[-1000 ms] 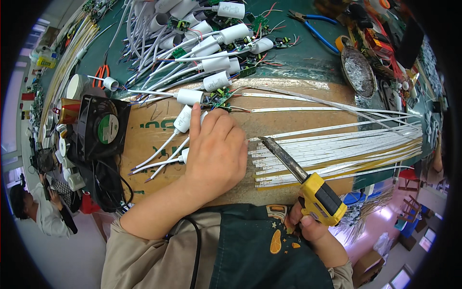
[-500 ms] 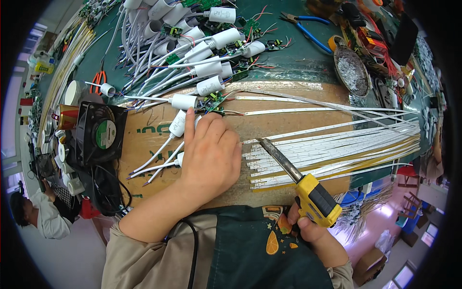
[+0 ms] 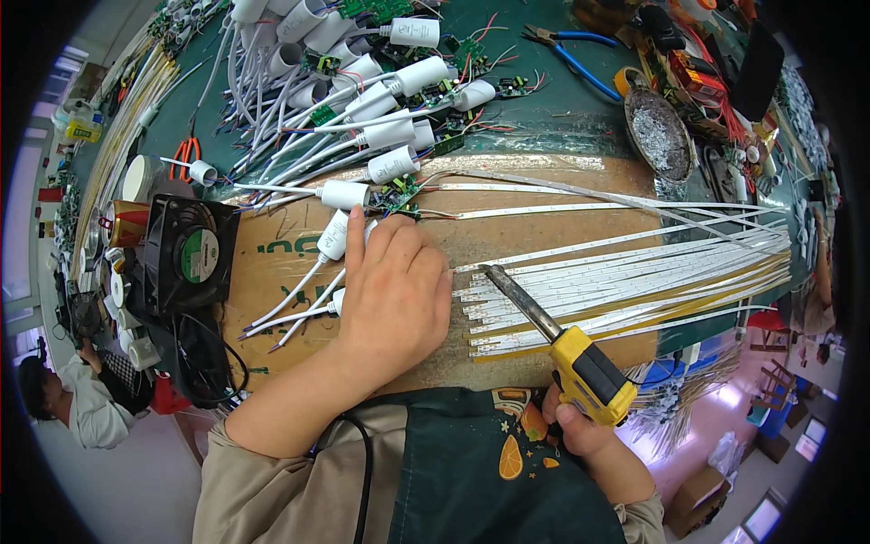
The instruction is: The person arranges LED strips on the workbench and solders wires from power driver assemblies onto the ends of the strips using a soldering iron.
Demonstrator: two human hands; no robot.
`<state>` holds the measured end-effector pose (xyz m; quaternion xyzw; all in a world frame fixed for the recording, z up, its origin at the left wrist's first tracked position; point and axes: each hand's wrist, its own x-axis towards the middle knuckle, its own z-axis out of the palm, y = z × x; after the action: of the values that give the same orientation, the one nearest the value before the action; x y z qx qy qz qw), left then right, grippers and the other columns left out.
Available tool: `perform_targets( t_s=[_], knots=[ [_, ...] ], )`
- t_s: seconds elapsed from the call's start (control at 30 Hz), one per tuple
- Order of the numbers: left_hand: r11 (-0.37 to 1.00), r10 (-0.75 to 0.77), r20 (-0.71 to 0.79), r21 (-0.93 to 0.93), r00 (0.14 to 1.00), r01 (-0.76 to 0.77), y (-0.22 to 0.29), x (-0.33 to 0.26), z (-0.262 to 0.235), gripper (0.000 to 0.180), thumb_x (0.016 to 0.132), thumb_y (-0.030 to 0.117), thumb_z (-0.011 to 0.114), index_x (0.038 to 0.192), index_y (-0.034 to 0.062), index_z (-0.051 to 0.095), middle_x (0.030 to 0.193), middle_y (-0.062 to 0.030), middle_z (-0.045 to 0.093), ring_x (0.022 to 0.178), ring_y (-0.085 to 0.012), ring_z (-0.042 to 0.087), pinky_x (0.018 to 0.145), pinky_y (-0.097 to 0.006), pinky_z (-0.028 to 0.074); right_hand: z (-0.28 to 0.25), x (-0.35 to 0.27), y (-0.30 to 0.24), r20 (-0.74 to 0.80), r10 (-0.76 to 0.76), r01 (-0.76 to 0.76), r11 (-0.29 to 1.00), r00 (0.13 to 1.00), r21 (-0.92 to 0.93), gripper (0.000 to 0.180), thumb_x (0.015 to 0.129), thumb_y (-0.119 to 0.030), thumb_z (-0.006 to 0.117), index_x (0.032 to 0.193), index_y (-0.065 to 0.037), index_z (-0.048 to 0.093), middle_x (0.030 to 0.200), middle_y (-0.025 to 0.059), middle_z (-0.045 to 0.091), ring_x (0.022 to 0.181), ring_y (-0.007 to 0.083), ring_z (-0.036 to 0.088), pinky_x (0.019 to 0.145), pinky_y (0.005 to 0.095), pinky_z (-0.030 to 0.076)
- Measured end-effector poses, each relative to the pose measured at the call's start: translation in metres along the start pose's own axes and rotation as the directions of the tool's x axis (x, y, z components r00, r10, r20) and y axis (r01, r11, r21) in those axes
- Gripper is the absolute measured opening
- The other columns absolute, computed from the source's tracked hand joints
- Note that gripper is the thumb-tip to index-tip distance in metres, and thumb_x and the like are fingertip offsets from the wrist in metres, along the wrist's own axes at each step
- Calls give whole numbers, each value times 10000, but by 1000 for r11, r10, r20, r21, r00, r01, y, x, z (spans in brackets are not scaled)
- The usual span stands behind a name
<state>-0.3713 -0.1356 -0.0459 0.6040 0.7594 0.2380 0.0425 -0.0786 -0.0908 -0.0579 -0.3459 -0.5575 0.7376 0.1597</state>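
My left hand lies palm down on a brown cardboard sheet, fingers together, covering the near ends of several white LED strips and touching a white capped cable. What lies under the palm is hidden. A small green circuit board sits just beyond the fingertips. My right hand grips the yellow handle of a soldering iron, whose dark tip points up-left at the strip ends beside my left hand.
A heap of white cylindrical caps with cables and green boards fills the far side. A black fan stands at left, blue-handled pliers and a round metal dish at the far right. Another person sits at the lower left.
My left hand has slid slightly toward me and right on the cardboard. The soldering iron's tip has moved closer to the strip ends beside that hand.
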Motion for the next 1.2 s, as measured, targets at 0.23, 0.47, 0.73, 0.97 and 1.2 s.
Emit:
perform_targets(
  t_s=[0.23,0.47,0.73,0.97,1.2],
  knots=[
    [1000,11,42,-12,999,-11,0,-1,-5,205,751,102,733,927,97,628,1001,-83,582,1167,-315,535,1146,-606,223,1,0,-5,-20,11,-12,999,1000,-51,112,920,-135,635,880,-31,628,696,21,594,529,102,566,481,261,447],
    [997,73,93,-14,993,-72,-3,0,-10,246,743,99,740,969,110,644,994,-70,596,1167,-302,550,1165,-607,208,0,1,4,-44,-69,65,994,997,-89,102,918,-136,641,908,-34,648,710,20,615,548,105,587,500,258,459],
    [990,138,110,-21,984,-136,-11,6,-13,164,771,53,734,907,103,657,952,-63,603,1091,-281,580,1160,-577,255,0,-1,4,-49,-51,47,995,998,-88,116,923,-143,650,930,-27,647,710,21,620,544,106,585,514,263,464],
    [997,53,57,-65,997,-49,-8,6,-5,129,791,65,725,879,91,635,965,-78,603,1073,-296,578,1153,-570,262,0,-3,1,-53,22,-24,999,998,-33,112,914,-129,658,951,-24,649,734,33,631,562,107,594,516,263,470],
    [999,-4,51,-49,999,6,-4,6,-2,148,766,62,725,856,90,610,1021,-77,588,1093,-304,561,1151,-581,259,0,1,5,-57,-79,71,990,995,-123,116,890,-138,672,918,-25,668,749,53,649,609,149,611,556,291,476]
  ],
)
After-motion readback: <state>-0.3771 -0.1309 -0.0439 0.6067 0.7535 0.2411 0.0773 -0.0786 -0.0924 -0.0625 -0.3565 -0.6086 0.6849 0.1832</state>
